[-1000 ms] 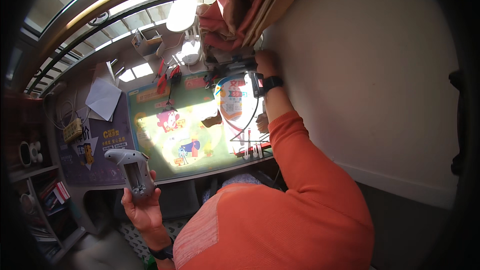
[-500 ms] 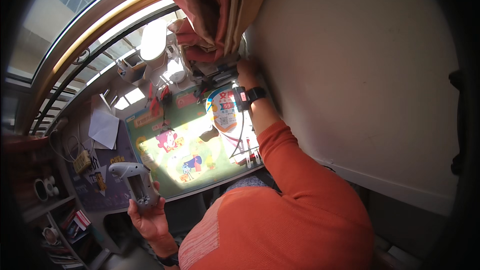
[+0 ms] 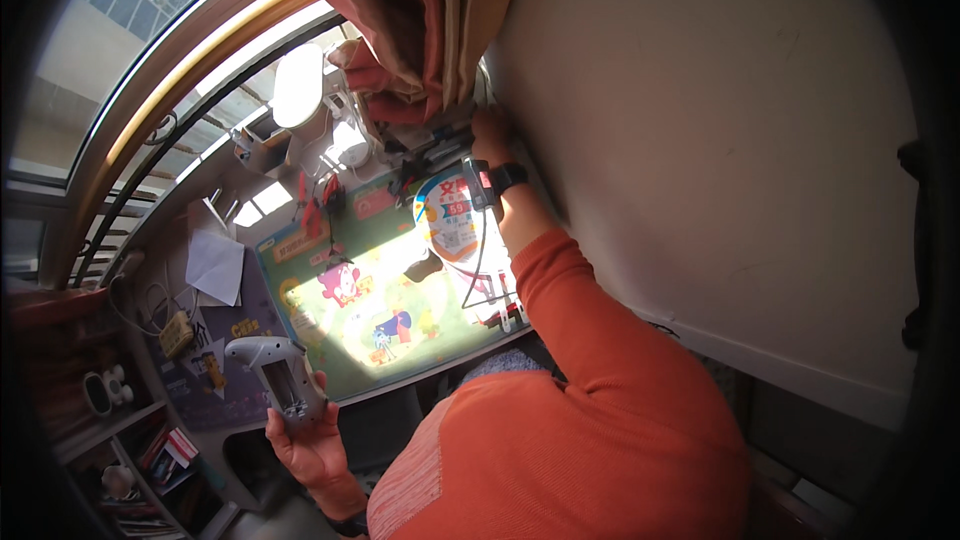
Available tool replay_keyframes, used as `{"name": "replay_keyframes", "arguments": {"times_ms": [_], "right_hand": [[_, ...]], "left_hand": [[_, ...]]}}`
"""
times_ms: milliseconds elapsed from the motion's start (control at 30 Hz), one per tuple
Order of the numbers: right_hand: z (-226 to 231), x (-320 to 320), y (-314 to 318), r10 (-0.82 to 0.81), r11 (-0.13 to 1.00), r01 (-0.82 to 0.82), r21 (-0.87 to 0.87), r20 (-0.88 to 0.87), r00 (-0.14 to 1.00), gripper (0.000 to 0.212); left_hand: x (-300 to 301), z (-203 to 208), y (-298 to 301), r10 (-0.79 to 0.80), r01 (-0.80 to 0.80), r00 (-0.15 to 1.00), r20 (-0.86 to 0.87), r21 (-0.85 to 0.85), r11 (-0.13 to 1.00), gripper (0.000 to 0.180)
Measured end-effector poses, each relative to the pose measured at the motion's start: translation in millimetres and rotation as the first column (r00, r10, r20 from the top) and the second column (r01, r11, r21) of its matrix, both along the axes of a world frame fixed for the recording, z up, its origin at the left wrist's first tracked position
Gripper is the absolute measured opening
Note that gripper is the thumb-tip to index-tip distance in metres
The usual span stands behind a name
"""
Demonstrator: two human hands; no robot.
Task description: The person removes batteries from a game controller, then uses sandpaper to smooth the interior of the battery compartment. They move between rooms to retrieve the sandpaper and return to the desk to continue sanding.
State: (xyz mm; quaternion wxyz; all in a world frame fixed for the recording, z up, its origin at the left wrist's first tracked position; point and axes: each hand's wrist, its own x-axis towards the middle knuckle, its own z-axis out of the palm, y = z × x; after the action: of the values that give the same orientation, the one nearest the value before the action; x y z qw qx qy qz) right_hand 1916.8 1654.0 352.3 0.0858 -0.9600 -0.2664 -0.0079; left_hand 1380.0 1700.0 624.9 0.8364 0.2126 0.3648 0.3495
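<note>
In my left hand (image 3: pixel 312 448), at the near left of the desk, is a grey game controller (image 3: pixel 292 388). My fingers and thumb hold its lower end, and a hollow opening, like an uncovered battery compartment, faces up. My right hand (image 3: pixel 490 132) reaches to the far right corner of the desk, beside the wall and below the curtain. Dark items (image 3: pixel 440 150) lie next to it; its fingers are in shadow and hidden, so what it touches does not show. Below that wrist, a printed hand fan (image 3: pixel 452 225) lies on the green desk mat (image 3: pixel 330 365).
A white lamp (image 3: pixel 298 88) and an open box (image 3: pixel 262 145) stand along the window side. White paper (image 3: pixel 214 268) and a yellowish power strip (image 3: pixel 178 335) lie at the left. A shelf (image 3: pixel 110 432) with books is lower left. The wall (image 3: pixel 680 160) borders the right.
The view has shifted slightly, so the desk appears a little to the right. The controller stays in my left hand, and my right hand remains at the far corner.
</note>
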Motion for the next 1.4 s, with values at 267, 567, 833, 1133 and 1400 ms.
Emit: {"name": "replay_keyframes", "arguments": {"times_ms": [267,567,833,1133,1400], "right_hand": [[-8.0,9.6,6.1,0.077,0.993,-0.064,-0.094,0.136,0.988,0.016],[19.5,-5.1,10.8,-0.180,0.644,0.387,0.659,-0.361,0.915,0.034],[-42.7,35.1,14.8,0.029,0.959,-0.031,0.281,0.010,1.000,0.049],[-36.2,35.5,9.2,-0.094,0.910,0.062,0.410,0.059,0.994,0.022],[15.3,11.5,-12.1,0.133,0.979,-0.131,-0.157,-0.001,0.991,0.019]], "left_hand": [[0.9,1.6,-7.2,-0.011,0.011,1.000,0.010,-0.002,1.000,0.054],[1.5,3.6,-15.4,-0.026,0.026,1.000,0.015,-0.005,1.000,0.053],[4.6,5.9,-22.0,-0.030,0.031,0.999,0.020,-0.007,1.000,0.054],[4.7,6.4,-25.2,-0.080,0.078,0.993,0.089,0.029,0.997,0.058],[1.9,11.4,-22.7,-0.098,0.098,0.995,0.023,-0.003,0.995,0.056]]}}
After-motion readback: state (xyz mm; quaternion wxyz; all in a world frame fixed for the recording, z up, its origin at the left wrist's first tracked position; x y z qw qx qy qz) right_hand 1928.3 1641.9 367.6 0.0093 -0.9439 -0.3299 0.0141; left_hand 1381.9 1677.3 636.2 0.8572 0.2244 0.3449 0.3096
